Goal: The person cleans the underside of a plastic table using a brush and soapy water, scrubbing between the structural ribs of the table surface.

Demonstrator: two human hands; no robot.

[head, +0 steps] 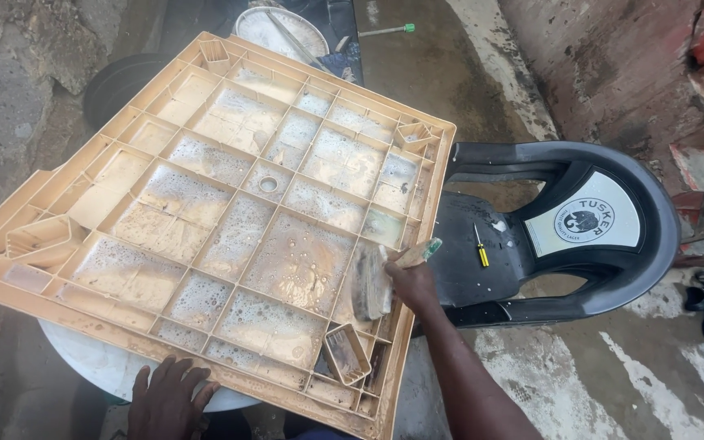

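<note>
Below my face, a large tan plastic tabletop (205, 220), square and turned upside down, lies tilted so its ribbed underside faces me. Soapy water and foam fill most of its grid of shallow cells. It rests on a round white plastic basin (91, 367) at its near edge and leans against a black plastic armchair (580, 236) on my right.

My right hand (411, 281) is closed around a worn scrubbing brush (371, 281) with a pale block and a green end, pressing it into a cell near the tabletop's right rim. My left hand (169, 399) lies flat on the near edge, its fingers (174, 373) spread open and holding nothing, only steadying the panel.

A small yellow-handled screwdriver (480, 244) sits on the armchair's wet seat, just beside the rim. Behind the tabletop are a round metal bowl (283, 33) and a thin rod with a green tip (386, 30). The concrete floor (531, 375) is wet.

To scrub well, I judge the brush should go along each rib and into the cell corners, where grime seems to collect, with short firm strokes. My left palm should keep bearing down, since the slick panel could slide off the basin.
</note>
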